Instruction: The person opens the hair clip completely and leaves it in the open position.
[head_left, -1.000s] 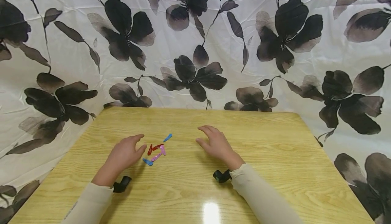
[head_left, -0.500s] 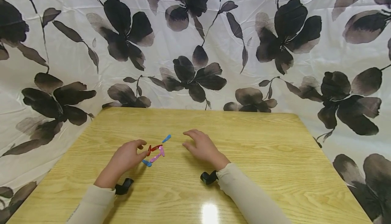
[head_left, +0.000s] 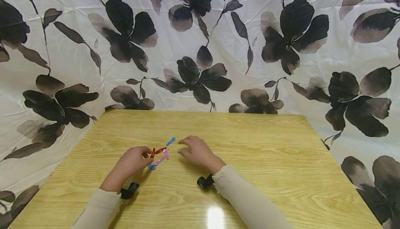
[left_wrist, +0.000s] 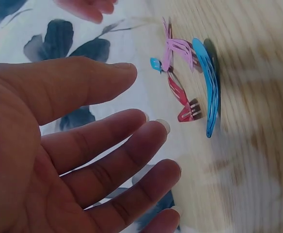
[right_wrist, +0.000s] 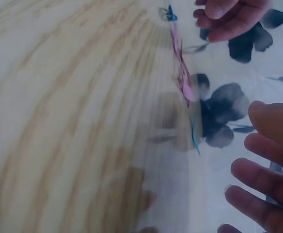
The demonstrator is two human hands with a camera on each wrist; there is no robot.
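Head view: coloured hair clips lie on the wooden table, below and left of centre. The left hand is just left of them, the right hand to their right.

Left wrist view: thumb and fingers stand apart; a blue clip lies upper right.

Right wrist view: relaxed, parted fingers at lower right.

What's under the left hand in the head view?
The near blue clip pokes out from below the left hand, its left end covered; the left wrist view shows more of it. The table directly beneath the hand is hidden from the head camera.
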